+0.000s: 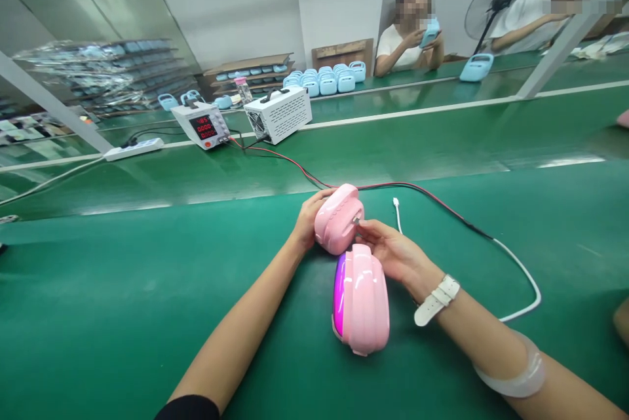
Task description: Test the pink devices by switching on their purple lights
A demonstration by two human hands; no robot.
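Observation:
My left hand [307, 218] grips a pink shell-shaped device [337, 220] and holds it tilted just above the green belt [147, 302]. My right hand [390, 251] pinches a small plug [357, 220] at the device's side port. A second pink device [361, 299] lies on the belt right under my hands, its edge glowing magenta. A white cable [525, 276] loops off to the right, and its free white end [396, 202] lies beside my right hand.
A power supply with red digits [204, 126] and a white vented box [279, 113] stand behind, joined by red-black wires [295, 166]. Rows of blue devices [324, 79] sit farther back. Two people sit across the belt; one person's hands [430, 37] hold a blue device. A fan [501, 0] stands at the back right.

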